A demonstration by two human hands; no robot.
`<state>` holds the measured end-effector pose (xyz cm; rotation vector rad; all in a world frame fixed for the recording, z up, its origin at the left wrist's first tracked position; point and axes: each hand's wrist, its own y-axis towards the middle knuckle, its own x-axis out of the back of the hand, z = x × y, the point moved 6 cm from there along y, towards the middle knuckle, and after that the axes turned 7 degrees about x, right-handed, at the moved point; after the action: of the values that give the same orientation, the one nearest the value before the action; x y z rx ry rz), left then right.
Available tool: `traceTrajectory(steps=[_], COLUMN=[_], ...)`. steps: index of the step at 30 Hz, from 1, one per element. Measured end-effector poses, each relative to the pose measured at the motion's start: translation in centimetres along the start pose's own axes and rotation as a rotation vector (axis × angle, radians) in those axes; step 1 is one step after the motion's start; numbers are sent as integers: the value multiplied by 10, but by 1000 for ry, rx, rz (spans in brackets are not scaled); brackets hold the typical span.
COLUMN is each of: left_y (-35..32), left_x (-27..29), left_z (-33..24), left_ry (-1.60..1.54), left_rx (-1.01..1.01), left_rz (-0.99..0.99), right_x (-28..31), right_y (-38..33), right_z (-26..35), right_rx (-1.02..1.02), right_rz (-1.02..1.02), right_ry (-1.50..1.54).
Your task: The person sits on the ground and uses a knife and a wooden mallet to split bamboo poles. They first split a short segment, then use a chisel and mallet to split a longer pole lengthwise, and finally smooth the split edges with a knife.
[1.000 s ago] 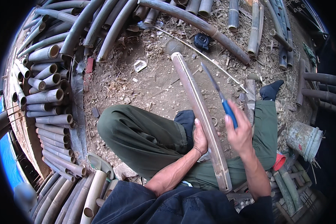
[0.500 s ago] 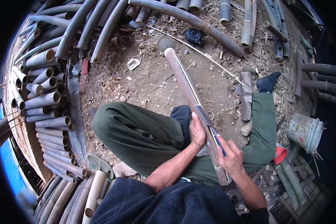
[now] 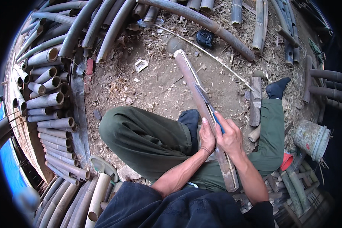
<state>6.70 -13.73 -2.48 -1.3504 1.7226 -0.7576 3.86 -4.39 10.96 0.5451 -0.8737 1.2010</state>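
A long brown bamboo pole [image 3: 192, 78] lies slanted across my lap, a pale split running along its upper side. My left hand [image 3: 207, 136] is closed round it from the left, near its middle. My right hand [image 3: 229, 136] grips the blue handle of a blade tool [image 3: 203, 95]. Its narrow dark blade lies lengthwise along the split and points away from me; whether it is a knife or a saw I cannot tell. Both hands are close together, either side of the pole. The fingers of my right hand partly hide the handle.
Cut bamboo tubes [image 3: 49, 99] are stacked at the left. A curved bamboo pole [image 3: 201, 23] lies at the far side, near a black tape measure [image 3: 204, 38]. A wooden block [image 3: 255, 100] sits beside my right leg. A dirty bucket [image 3: 311, 138] stands at the right.
My right hand has pushed the blade tool away from me along the pole, up beside my left hand. My left hand has shifted slightly nearer my body along the pole.
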Motion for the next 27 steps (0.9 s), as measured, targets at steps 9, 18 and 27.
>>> traceTrajectory(steps=[9,18,27], left_y=[-2,4,13], left_x=[-1,1,6], left_z=[-6,-3,9], left_ry=[67,7,100], left_rx=[-86,-100,-101], left_rz=[-86,-86,-73], right_x=[-56,-29,-55], right_y=[148,100,149], right_z=[-4,3,-1], right_rx=[-15,0,-99], right_rz=[1,74,45], right_ry=[-70,-97,54])
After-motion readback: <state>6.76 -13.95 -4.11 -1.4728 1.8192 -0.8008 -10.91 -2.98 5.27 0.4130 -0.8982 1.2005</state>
